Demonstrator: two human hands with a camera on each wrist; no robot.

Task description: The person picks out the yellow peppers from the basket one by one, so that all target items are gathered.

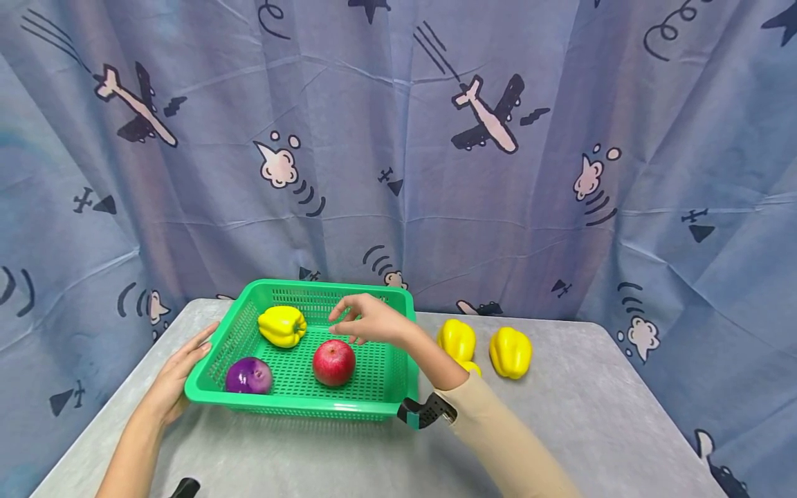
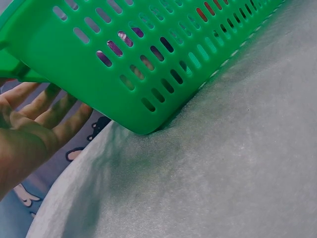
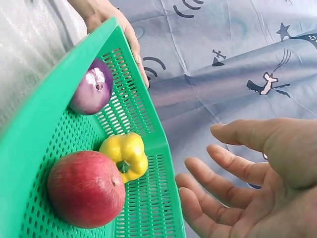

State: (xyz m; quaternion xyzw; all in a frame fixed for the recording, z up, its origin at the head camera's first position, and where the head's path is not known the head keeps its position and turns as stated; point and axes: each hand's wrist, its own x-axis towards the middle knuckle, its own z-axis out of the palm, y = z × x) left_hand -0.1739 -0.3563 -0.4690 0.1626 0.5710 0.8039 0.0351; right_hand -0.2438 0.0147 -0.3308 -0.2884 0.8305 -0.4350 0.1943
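A green plastic basket (image 1: 299, 402) with slotted walls stands on the table. Along its left rim lies my left hand (image 1: 180, 373), fingers extended against the outside; the left wrist view shows them at the basket's wall. My right hand (image 1: 369, 319) is held over the basket's right half, fingers loosely bent and nothing between them. Just below it sits a round red fruit (image 1: 334, 363). A yellow bell pepper (image 1: 283, 326) lies at the basket's back left, and a glossy round purple vegetable (image 1: 249, 376) at its front left.
On the table (image 1: 560, 429) right of the basket are a yellow bell pepper (image 1: 456, 339), another yellow bell pepper (image 1: 510, 353), and a yellow piece (image 1: 470, 367) partly hidden by my right forearm. A blue patterned curtain (image 1: 398, 173) hangs behind the table.
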